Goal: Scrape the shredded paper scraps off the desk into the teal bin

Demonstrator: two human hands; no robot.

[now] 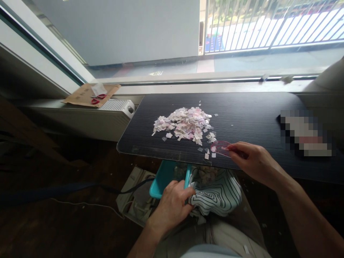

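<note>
My right hand (251, 159) pinches a translucent pink plastic piece with a curved edge (220, 147), held low over the dark table (249, 118). Its far end is beside a few loose paper bits (206, 156) near the table's front edge. Farther in lies a heap of small cut paper pieces (188, 123), white with pink and lilac tints. Below the edge, my left hand (176, 200) is closed on the rim of a teal plastic bin (161, 181), next to a white cloth with black wavy lines (215, 195). Paper bits lie inside the opening; my left fingertips are partly hidden.
Red-handled scissors (98, 99) rest on a brown envelope (80, 95) on the sill at left, above a white radiator (118, 106). A blurred-out object (306, 136) lies at the table's right. A light box with cables (135, 197) stands on the floor below.
</note>
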